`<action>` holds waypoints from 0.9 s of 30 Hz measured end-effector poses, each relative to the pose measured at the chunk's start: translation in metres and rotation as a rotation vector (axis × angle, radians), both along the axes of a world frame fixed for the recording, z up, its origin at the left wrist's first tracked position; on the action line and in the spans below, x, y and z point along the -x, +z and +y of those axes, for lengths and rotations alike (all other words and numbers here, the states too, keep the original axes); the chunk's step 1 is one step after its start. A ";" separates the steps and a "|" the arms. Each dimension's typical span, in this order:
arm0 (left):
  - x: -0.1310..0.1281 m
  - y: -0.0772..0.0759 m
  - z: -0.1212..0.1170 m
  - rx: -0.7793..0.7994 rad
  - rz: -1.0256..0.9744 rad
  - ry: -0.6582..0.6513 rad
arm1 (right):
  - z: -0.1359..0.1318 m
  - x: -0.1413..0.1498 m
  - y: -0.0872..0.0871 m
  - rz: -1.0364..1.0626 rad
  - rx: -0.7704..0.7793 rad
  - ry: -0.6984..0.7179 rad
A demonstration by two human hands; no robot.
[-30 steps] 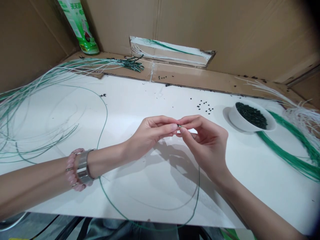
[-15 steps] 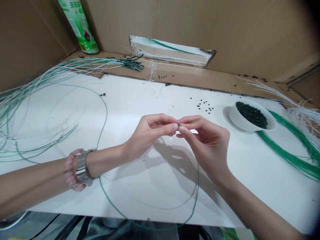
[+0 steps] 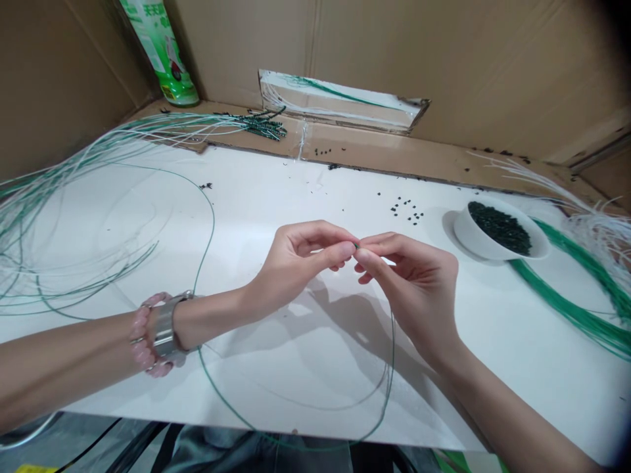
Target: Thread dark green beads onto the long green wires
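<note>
My left hand (image 3: 300, 266) and my right hand (image 3: 414, 289) meet at the fingertips above the white board (image 3: 296, 197). Both pinch the end of a thin green wire (image 3: 355, 245), and the fingers hide most of that end. Whether a small bead sits there is too small to tell. The wire runs down from my right hand and loops across the board (image 3: 389, 368). A pink beaded bracelet (image 3: 142, 335) and a metal bangle (image 3: 167, 328) circle my left wrist.
A white bowl (image 3: 476, 240) of dark beads stands on a saucer at right, with several loose beads (image 3: 405, 211) nearby. Bundled green-white wires (image 3: 49, 223) spread at left, a green coil (image 3: 576, 309) at right. Cardboard walls surround the board.
My hands have shifted slightly right and stay pinched together at the wire. The whole scene sits slightly to the right, as the head camera has moved a little.
</note>
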State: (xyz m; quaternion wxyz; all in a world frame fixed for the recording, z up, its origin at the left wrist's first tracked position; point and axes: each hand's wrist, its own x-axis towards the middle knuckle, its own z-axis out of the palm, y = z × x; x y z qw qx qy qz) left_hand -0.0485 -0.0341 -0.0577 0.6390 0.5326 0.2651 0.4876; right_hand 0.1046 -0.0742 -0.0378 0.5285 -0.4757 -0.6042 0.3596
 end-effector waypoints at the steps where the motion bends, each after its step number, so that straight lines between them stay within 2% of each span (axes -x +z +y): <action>1: 0.000 0.000 0.000 -0.012 0.006 0.002 | 0.000 0.000 0.001 0.014 0.019 0.009; 5: 0.001 0.002 0.000 -0.035 0.024 0.001 | 0.001 -0.002 0.002 0.094 0.094 0.025; 9: 0.002 0.005 0.000 -0.056 0.042 0.021 | 0.001 -0.002 0.002 0.089 0.107 0.027; 19: 0.000 0.003 0.004 -0.008 0.054 0.065 | 0.000 0.000 0.001 -0.128 -0.004 -0.082; 27: 0.001 0.003 0.003 -0.030 0.096 0.099 | -0.001 0.000 0.002 -0.115 -0.041 -0.104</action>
